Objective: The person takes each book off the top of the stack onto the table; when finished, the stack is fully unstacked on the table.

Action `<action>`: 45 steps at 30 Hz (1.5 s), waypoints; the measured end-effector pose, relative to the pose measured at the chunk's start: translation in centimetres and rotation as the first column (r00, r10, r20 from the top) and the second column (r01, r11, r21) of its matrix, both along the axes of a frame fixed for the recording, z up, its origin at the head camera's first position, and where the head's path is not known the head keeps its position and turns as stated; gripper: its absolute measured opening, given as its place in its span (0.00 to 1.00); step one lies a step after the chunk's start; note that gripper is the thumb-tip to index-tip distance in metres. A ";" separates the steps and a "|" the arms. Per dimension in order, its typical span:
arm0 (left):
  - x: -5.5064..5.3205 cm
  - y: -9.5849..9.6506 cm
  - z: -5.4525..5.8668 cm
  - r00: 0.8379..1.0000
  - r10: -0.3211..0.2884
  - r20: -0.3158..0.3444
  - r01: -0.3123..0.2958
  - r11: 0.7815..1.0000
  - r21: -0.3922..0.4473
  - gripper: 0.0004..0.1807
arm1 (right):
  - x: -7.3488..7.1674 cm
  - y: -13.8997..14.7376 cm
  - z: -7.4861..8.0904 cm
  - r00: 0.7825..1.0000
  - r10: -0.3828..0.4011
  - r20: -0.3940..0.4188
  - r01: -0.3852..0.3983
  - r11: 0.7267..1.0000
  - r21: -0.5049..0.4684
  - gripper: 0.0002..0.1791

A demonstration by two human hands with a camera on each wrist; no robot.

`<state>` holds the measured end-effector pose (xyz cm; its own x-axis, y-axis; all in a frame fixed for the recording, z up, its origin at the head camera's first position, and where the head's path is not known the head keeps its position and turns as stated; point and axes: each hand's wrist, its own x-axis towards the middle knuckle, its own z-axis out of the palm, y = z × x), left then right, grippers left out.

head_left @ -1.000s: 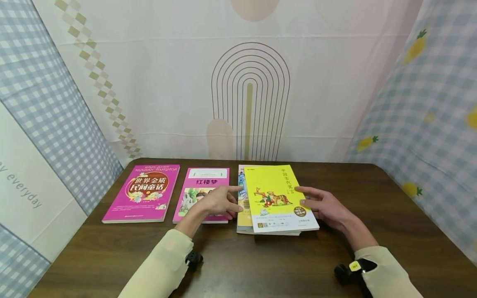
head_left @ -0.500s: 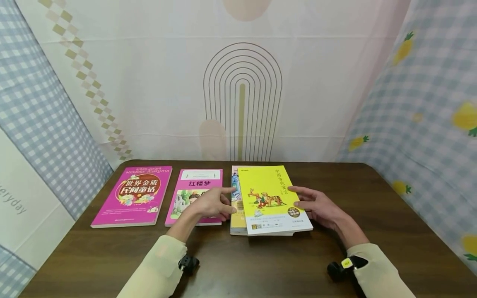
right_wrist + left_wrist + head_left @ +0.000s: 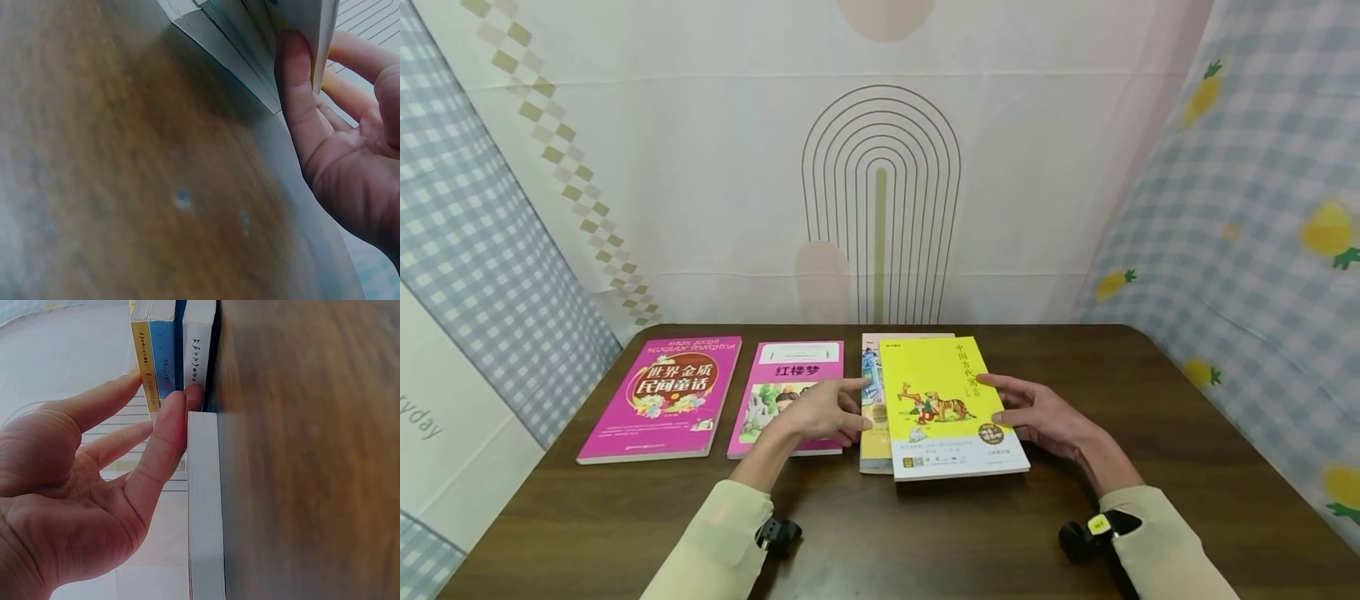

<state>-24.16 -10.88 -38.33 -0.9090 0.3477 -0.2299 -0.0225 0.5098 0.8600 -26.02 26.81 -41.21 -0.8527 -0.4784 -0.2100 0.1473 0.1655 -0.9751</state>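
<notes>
A yellow book (image 3: 936, 375) with a tiger picture lies on top of a stack in the head view, shifted toward me and to the right of a pastel book (image 3: 874, 450) beneath it. My right hand (image 3: 1048, 417) pinches the yellow book's right edge, thumb on the cover. At the stack's left side, my left hand (image 3: 823, 412) touches the edges with loosely spread fingers. The left wrist view shows those fingers against yellow (image 3: 147, 369), blue (image 3: 164, 356) and white (image 3: 197, 350) spines. Under the right hand, lower books (image 3: 231, 56) show only their edges.
Left of the stack, a pink book (image 3: 786, 367) lies partly under my left hand. A larger magenta book (image 3: 662, 400) lies farther left. Everything rests on a dark wooden table (image 3: 962, 542), with a patterned cloth (image 3: 1022, 167) hanging behind it.
The yellow book has slid slightly toward me over the stack, exposing the far edge of the pastel book. The head view has turned a little to the right. Both hands stay at the stack.
</notes>
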 end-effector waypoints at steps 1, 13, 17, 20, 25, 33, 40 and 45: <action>0.0 0.0 0.0 1.000 -0.002 -0.002 0.002 1.000 -0.001 0.42 | 0.0 0.0 0.0 1.000 0.004 0.002 -0.004 1.000 -0.003 0.47; 0.0 0.0 0.0 1.000 0.004 0.003 -0.004 1.000 0.002 0.42 | 0.2 0.0 0.5 1.000 -0.028 0.010 0.029 0.998 -0.047 0.48; -0.1 0.1 -0.1 1.000 0.000 0.003 0.000 1.000 0.016 0.42 | 0.3 0.3 0.6 1.000 -0.030 -0.004 0.030 0.998 -0.058 0.48; -0.1 0.1 -0.1 1.000 -0.003 0.003 0.003 0.999 0.033 0.41 | 0.3 0.8 0.9 0.999 -0.025 -0.026 0.024 0.998 -0.062 0.47; -0.1 0.0 -0.2 1.000 0.002 0.006 -0.002 0.999 0.036 0.41 | 0.5 2.0 1.8 0.998 -0.049 -0.050 0.047 0.998 -0.048 0.47; -0.1 -0.2 -0.1 1.000 -0.001 0.014 0.000 0.999 0.049 0.41 | 0.6 4.9 3.7 0.992 -0.096 -0.076 0.090 0.993 -0.071 0.45; -0.2 -0.2 -0.2 1.000 0.000 0.012 -0.001 0.999 0.042 0.41 | 1.1 7.5 4.7 0.987 -0.109 -0.118 0.093 0.987 -0.134 0.42; -0.1 -0.1 -0.2 1.000 0.003 0.003 -0.003 1.000 0.030 0.41 | 1.5 9.2 5.0 0.981 -0.146 -0.131 0.130 0.984 -0.126 0.41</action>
